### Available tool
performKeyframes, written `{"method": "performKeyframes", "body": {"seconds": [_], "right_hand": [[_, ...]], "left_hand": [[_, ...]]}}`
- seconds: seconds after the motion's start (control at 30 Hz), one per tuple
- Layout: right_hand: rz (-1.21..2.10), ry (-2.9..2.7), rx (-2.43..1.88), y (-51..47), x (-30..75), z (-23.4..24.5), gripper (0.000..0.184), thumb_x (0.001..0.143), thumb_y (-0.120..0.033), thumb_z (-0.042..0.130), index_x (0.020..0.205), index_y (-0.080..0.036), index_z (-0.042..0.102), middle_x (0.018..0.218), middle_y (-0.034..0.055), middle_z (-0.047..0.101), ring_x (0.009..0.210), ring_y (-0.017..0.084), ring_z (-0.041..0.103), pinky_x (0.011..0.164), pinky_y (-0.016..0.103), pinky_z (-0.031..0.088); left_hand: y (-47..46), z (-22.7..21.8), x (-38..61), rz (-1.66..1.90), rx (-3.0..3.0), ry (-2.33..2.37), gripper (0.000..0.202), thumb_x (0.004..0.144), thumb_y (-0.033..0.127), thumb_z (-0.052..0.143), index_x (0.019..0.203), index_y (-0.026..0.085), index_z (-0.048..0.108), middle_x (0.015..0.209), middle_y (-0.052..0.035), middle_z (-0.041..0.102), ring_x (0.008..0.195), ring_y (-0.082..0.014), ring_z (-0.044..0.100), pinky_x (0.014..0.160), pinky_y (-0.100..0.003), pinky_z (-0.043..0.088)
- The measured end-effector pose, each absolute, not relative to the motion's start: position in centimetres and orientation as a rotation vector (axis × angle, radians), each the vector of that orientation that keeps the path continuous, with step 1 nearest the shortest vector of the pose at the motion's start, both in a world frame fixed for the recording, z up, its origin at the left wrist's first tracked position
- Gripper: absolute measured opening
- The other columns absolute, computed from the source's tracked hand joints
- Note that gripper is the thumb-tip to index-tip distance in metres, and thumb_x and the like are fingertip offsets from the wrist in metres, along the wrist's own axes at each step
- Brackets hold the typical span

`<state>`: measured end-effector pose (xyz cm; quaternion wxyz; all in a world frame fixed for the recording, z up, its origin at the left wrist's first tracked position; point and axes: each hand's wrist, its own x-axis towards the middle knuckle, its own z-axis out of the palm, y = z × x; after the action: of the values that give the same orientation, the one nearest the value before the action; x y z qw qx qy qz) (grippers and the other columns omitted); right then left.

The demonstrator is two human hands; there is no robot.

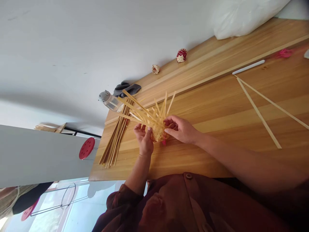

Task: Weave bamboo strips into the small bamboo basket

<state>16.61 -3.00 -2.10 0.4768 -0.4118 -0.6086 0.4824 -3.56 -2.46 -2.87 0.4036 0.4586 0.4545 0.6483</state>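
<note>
Between my hands is a small, partly woven bamboo basket [158, 132], its long loose strips fanning up and to the left. My left hand [145, 138] grips its left side, thumb in front and fingers behind. On the right side, my right hand [179, 129] has its thumb and fingers closed at the basket's edge; whether a single strip is pinched there I cannot make out. A bit of pink material [164, 141] shows at the basket's lower right. Left of my hands lies a bundle of bamboo strips [115, 138] on the wooden table [205, 158].
A clear bottle [111, 101] and dark cloth [126, 88] sit at the far left. Along the back are a small woven ball [155, 69], a red-and-white woven piece [181, 55] and a plastic bag [243, 19]. A white stick [248, 67] and two loose strips [259, 112] lie right.
</note>
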Motion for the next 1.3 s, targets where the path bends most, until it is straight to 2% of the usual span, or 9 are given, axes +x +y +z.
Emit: {"method": "performKeyframes", "body": {"seconds": [0.1,0.27,0.4,0.53,0.77,0.93,1.0,1.13,1.3], "right_hand": [[1.185,-1.421,-1.021,-2.9,16.5,-2.2,0.036,0.085,-0.025,0.071,0.12,-0.02,0.064,0.097,0.003,0.07,0.071,0.015,0.068,0.068,0.032,0.057],[1.197,-1.231,-0.96,-2.3,16.6,-1.8,0.042,0.078,-0.024,0.073,0.119,-0.023,0.066,0.082,-0.0037,0.066,0.064,0.013,0.062,0.062,0.03,0.055],[1.442,-1.046,-0.855,-1.8,17.0,-1.3,0.032,0.076,-0.028,0.074,0.106,-0.024,0.065,0.064,-0.0083,0.061,0.053,0.013,0.06,0.051,0.027,0.053],[1.503,-1.034,-0.857,-1.7,17.6,-0.8,0.022,0.071,-0.024,0.075,0.089,-0.024,0.061,0.055,-0.0089,0.062,0.046,0.012,0.06,0.046,0.025,0.052],[1.575,-1.122,-0.773,-1.7,18.6,-0.2,0.03,0.075,-0.033,0.078,0.1,-0.021,0.067,0.053,-0.0088,0.064,0.044,0.011,0.059,0.042,0.02,0.047],[1.568,-1.223,-0.808,-1.9,18.4,-0.1,0.015,0.073,-0.03,0.075,0.08,-0.02,0.068,0.051,-0.0064,0.061,0.046,0.011,0.059,0.045,0.02,0.047],[1.456,-1.187,-0.834,-2.1,18.0,-0.2,0.016,0.074,-0.031,0.074,0.085,-0.02,0.07,0.051,-0.0082,0.058,0.045,0.01,0.056,0.044,0.021,0.045],[1.256,-1.18,-0.878,-2.4,17.6,-0.5,0.03,0.078,-0.033,0.074,0.106,-0.023,0.072,0.055,-0.0103,0.054,0.046,0.011,0.053,0.048,0.024,0.045],[1.131,-1.305,-0.937,-2.1,18.2,-0.6,0.014,0.08,-0.033,0.073,0.086,-0.022,0.065,0.058,-0.0082,0.05,0.052,0.011,0.049,0.052,0.025,0.041]], "left_hand": [[-2.6,-2.4,-3.0,1.564,0.95,1.103,0.076,0.064,0.046,0.1,0.119,0.026,0.052,0.129,-0.0052,0.065,0.125,-0.0221,0.064,0.111,-0.037,0.051],[-2.8,-1.3,-2.5,1.216,0.859,1.076,0.074,0.073,0.047,0.094,0.133,0.025,0.058,0.132,-0.0075,0.071,0.128,-0.0288,0.067,0.107,-0.042,0.055],[-2.9,-0.4,-1.9,1.144,0.901,1.031,0.066,0.079,0.043,0.088,0.137,0.025,0.064,0.141,-0.0068,0.071,0.14,-0.0301,0.061,0.111,-0.04,0.054],[-3.0,-0.1,-1.2,1.112,0.908,1.068,0.06,0.078,0.041,0.086,0.133,0.023,0.067,0.138,-0.0054,0.073,0.134,-0.029,0.063,0.105,-0.036,0.056],[-3.4,0.1,-0.7,1.005,0.904,0.997,0.065,0.08,0.049,0.083,0.137,0.023,0.063,0.121,-0.0054,0.075,0.107,-0.024,0.07,0.085,-0.032,0.058],[-3.5,-0.2,-0.3,1.089,0.874,1.062,0.06,0.078,0.045,0.083,0.131,0.025,0.064,0.117,-0.0027,0.075,0.101,-0.0209,0.069,0.081,-0.029,0.057],[-3.6,-0.4,0.0,1.124,0.851,1.069,0.06,0.078,0.042,0.081,0.133,0.026,0.063,0.121,-0.0023,0.075,0.102,-0.0209,0.069,0.08,-0.028,0.057],[-3.9,-0.8,0.7,1.212,0.85,1.082,0.064,0.082,0.042,0.079,0.142,0.03,0.059,0.139,-0.0031,0.071,0.123,-0.0249,0.067,0.09,-0.03,0.058],[-4.0,-1.3,0.6,1.187,0.916,1.067,0.065,0.088,0.048,0.076,0.147,0.029,0.056,0.148,-0.0054,0.067,0.142,-0.0293,0.058,0.111,-0.039,0.052]]}}
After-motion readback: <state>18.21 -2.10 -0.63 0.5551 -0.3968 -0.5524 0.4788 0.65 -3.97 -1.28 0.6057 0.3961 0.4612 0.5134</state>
